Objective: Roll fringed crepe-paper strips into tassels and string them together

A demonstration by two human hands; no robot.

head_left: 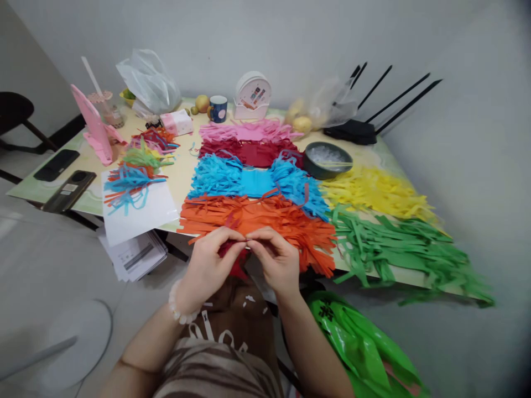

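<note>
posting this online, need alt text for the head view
A person's left hand and right hand meet, pinched closed, with red material below, at the near edge of a table; anything gripped is too small to identify. Beyond, nearest first, lie orange fringe, blue fringe, dark red fringe and pink fringe, with yellow fringe and green fringe to the right.

2 dark phones (69, 192) near a pink stand (92, 124), 1 blue mug (218, 109), 1 black router (350, 132)
</note>
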